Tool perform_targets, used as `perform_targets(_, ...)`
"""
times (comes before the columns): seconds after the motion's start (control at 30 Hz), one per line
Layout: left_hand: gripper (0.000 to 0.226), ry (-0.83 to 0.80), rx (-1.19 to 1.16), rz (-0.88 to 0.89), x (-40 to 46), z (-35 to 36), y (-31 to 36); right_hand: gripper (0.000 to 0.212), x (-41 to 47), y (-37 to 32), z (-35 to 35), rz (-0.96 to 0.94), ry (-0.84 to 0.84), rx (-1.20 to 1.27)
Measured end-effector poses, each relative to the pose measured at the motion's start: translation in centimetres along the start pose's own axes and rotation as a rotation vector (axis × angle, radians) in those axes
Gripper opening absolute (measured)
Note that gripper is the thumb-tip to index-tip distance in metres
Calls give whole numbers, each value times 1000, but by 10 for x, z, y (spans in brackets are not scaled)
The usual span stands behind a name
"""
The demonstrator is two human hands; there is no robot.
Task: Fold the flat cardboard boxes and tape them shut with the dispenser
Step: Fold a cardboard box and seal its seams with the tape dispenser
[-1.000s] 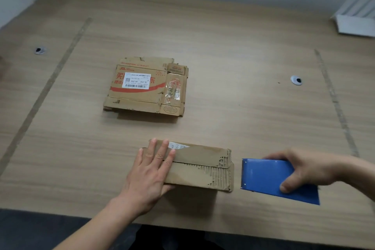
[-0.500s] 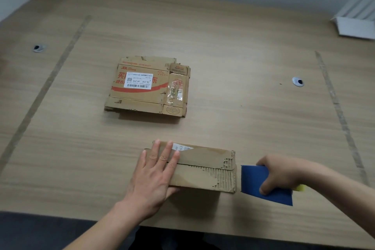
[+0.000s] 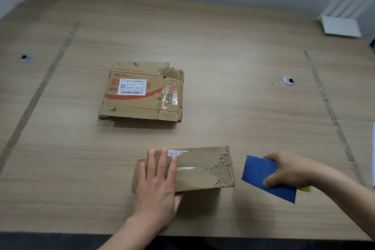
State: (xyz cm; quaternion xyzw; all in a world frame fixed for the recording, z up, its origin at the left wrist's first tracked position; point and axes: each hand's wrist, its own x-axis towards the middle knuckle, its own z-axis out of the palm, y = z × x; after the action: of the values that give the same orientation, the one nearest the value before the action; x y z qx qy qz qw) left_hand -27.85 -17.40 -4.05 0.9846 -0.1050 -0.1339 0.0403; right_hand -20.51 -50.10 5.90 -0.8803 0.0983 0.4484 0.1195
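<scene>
left hand [image 3: 158, 184] flat on box [image 3: 203, 170] | right hand [image 3: 288, 170] grips dispenser [image 3: 261, 176] | flat box [image 3: 142, 91] label "JDL"

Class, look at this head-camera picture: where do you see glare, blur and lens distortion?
Head view: glare glints on the clear tape along the folded box; the right hand and blue dispenser look slightly smeared; the table's far edge bows, a wide-angle effect.

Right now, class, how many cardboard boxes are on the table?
2. A folded box sits near the front edge under the left hand; a flattened box lies farther back, mid-table. None appear hidden.
</scene>
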Motion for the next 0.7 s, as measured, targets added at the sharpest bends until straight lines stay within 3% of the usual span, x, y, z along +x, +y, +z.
perform_targets(0.13,93,44,94,8,11,-37,14,46,-6,5,-10,8,71,52)
perform_targets(0.27,131,-5,107,337,25,-43,10,42,-10,9,-18,5,105,116)
perform_targets(0.37,116,-95,125,470,39,-32,17,40,-12,8,-17,-8,112,144)
perform_targets(0.5,97,-135,127,480,47,-27,21,48,-12,5,-12,-11,131,164)
perform_targets(0.7,93,-125,158,435,43,-36,31,55,-27,-11,-13,-62,175,201)
